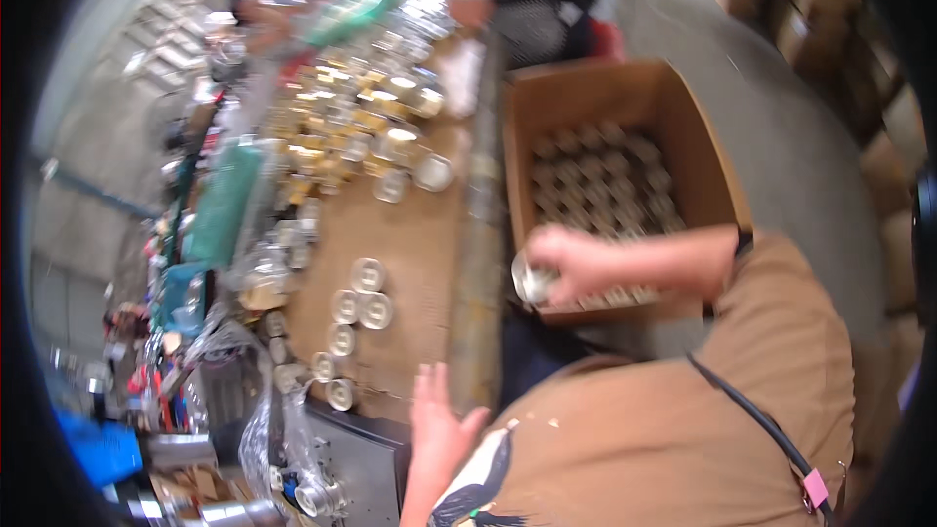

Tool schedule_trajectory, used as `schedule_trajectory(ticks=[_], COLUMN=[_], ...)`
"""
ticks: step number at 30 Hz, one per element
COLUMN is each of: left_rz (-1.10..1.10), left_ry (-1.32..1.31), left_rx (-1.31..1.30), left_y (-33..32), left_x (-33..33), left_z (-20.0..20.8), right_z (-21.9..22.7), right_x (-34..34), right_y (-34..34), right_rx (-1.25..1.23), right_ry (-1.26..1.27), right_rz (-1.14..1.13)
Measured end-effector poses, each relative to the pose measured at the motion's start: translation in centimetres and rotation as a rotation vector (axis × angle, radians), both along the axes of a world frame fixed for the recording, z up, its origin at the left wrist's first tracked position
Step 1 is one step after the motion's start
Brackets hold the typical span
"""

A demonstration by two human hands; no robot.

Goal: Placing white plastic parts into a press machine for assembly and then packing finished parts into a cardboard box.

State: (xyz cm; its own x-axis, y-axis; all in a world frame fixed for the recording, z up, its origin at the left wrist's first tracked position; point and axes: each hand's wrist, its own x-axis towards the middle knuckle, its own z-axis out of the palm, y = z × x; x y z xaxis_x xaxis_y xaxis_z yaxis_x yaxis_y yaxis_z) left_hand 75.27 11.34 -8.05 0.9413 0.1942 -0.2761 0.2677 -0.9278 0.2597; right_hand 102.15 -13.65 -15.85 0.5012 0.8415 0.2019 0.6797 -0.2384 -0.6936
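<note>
My right hand is closed around a round, silvery metal part, held over the near left corner of a cardboard box. Rows of similar round metal parts sit inside that box. By the edge of the cardboard-covered table, my left hand has its fingers apart and holds nothing. Just beyond it, several round metal parts with ringed tops stand on the cardboard. Motion blur hides the finer shape of the held part.
Shiny gold and silver parts crowd the far table. Along its left lie a green roll, clear plastic bags and clutter. Another person is beyond the box. Stacked cartons line the right.
</note>
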Motion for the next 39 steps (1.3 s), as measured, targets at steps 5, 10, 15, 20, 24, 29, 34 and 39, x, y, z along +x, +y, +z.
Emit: schedule_trajectory(ticks=[5, 10, 15, 20, 24, 29, 34, 39], left_rz=[0.075, 0.015, -0.019, -0.094, -0.229, -0.17, -0.079, 0.025], left_ry=[0.202, 0.326, 0.354, 0.261, 0.168, 0.168, 0.231, 0.342], left_rx=[0.075, 0.223, 0.265, 0.316, 0.405, 0.361, 0.224, 0.201], left_y=[0.2, 0.2, 1.3, 2.1, 3.9, 3.9, 1.8, 0.1], left_x=[2.9, 4.8, 2.6, 1.1, 0.4, 0.8, 2.8, 3.6], left_z=[-2.6, -5.0, -6.6, -7.7, -9.4, -8.9, -6.8, -5.6], right_z=[-6.6, -18.2, -23.7, -29.9, -34.1, -32.8, -28.3, -18.5], right_x=[14.6, 22.9, 28.6, 30.5, 29.8, 29.0, 26.6, 20.6], right_y=[-7.1, -14.6, -15.8, -16.8, -18.2, -17.3, -16.2, -10.3], right_rx=[-0.324, -0.474, -0.636, -0.574, -0.503, -0.443, -0.36, 0.146], right_ry=[0.211, 0.275, 0.285, 0.123, -0.017, -0.16, -0.045, -0.168], right_rz=[-0.692, -1.184, -1.347, -1.444, -1.434, -1.426, -1.46, -1.128])
